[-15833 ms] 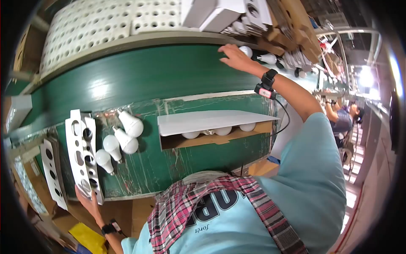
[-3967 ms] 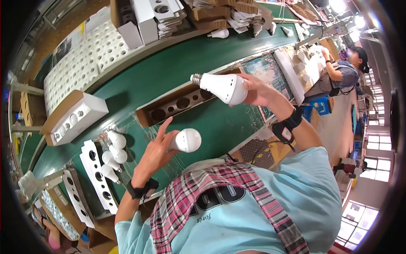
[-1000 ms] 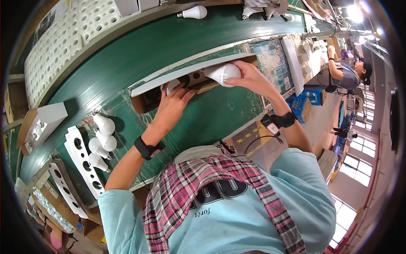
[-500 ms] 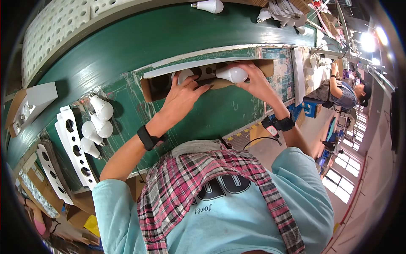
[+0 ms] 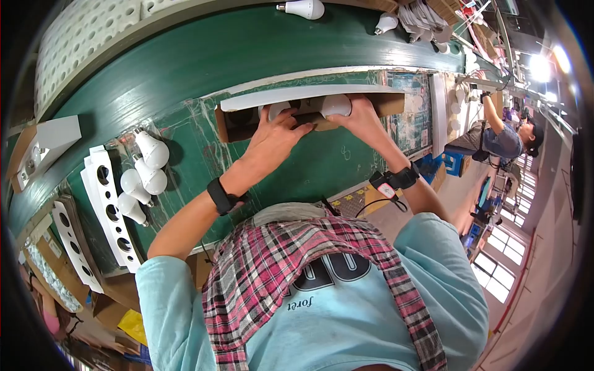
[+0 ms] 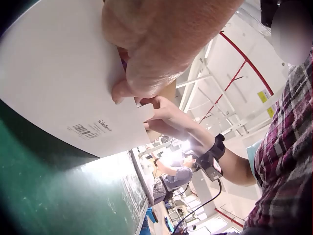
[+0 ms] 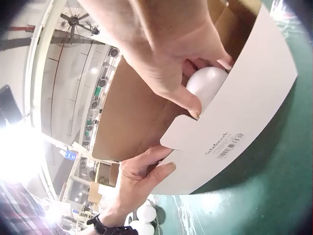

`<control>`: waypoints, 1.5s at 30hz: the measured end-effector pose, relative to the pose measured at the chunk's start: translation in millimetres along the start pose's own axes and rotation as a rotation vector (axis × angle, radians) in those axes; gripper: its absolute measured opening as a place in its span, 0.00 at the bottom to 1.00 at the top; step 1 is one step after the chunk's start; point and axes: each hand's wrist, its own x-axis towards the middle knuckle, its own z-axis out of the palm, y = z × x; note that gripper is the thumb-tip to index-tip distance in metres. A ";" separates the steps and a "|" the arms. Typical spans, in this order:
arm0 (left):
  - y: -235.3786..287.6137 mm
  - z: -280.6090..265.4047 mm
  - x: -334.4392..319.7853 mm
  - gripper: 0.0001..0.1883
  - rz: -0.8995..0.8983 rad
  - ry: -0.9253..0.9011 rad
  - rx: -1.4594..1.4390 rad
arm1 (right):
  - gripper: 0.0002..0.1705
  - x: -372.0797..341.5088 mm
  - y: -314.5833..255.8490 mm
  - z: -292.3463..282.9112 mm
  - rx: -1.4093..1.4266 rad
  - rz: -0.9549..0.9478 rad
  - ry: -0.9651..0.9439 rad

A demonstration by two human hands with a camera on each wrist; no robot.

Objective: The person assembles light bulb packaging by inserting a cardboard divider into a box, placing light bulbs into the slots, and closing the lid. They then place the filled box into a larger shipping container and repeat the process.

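Observation:
A long white-and-brown cardboard box [image 5: 309, 93] lies open toward me on the green bench, with a holed insert partly visible inside. My right hand [image 5: 368, 127] grips a white light bulb [image 5: 336, 106] by its dome, inside the box toward the right. In the right wrist view its thumb lies by the wall's edge, and the bulb's dome [image 7: 208, 85] shows beneath the fingers. My left hand [image 5: 272, 142] pinches the box's near wall, thumb outside and fingers inside, touching a second bulb [image 5: 279, 110]. Those fingertips are hidden in the left wrist view.
Several loose bulbs [image 5: 151, 148] lie left of the box beside a white holed insert [image 5: 108, 204]. A filled box [image 5: 52, 145] stands farther left. Another bulb [image 5: 303, 8] lies across the green belt. A person [image 5: 510, 136] works at the far right.
Four seconds ago both hands held bulbs above the box; earlier still, a filled box lay here. Over the last second the right hand has lowered its bulb deeper; the left stays at the box.

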 end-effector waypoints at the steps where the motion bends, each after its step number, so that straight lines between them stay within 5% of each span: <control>1: 0.8 0.4 -0.2 0.29 0.000 -0.009 0.007 | 0.31 2.0 -1.6 3.8 -0.003 -0.032 0.024; 4: 0.6 -2.4 0.9 0.28 -0.003 -0.027 0.004 | 0.28 10.7 -13.8 8.0 -0.091 0.122 -0.137; 10: 2.8 -5.1 -1.4 0.28 -0.001 -0.022 0.024 | 0.33 31.9 -1.2 18.5 -0.057 0.120 -0.222; 14: -4.1 -26.7 -15.0 0.25 -0.006 0.021 0.046 | 0.33 10.5 -34.1 -11.4 -0.283 -0.027 -0.067; 17: -22.6 -42.3 -47.5 0.26 -0.062 0.022 0.040 | 0.32 16.1 -71.3 -100.8 0.370 -0.021 -0.429; 20: -32.1 -51.7 -72.5 0.27 -0.091 0.006 0.032 | 0.21 64.2 -39.3 -154.9 0.904 -0.268 -0.442; 22: -30.9 -51.8 -79.2 0.26 -0.115 0.021 0.008 | 0.26 108.0 -15.5 -152.7 0.593 -0.062 -0.174; 25: -20.9 -55.7 -74.7 0.24 -0.156 0.083 -0.047 | 0.32 169.3 43.9 -109.4 0.551 0.093 -0.282; 30: -11.1 -59.5 -50.7 0.32 -0.160 -0.020 -0.128 | 0.52 236.4 41.1 -31.3 0.592 0.313 -0.448; 32: -8.0 -60.8 -36.9 0.32 -0.160 -0.008 -0.159 | 0.53 263.3 46.2 -0.1 0.681 0.348 -0.521; 37: -15.5 -52.0 -24.5 0.29 -0.159 -0.061 -0.198 | 0.38 281.8 45.2 43.2 0.987 0.251 -0.471; 41: -14.9 -50.0 -21.4 0.26 -0.130 -0.116 -0.144 | 0.28 251.1 43.6 10.5 1.045 0.255 -0.522; 45: -16.3 -36.4 -22.9 0.17 -0.123 -0.090 -0.117 | 0.29 184.5 48.6 -63.8 1.311 0.270 -0.423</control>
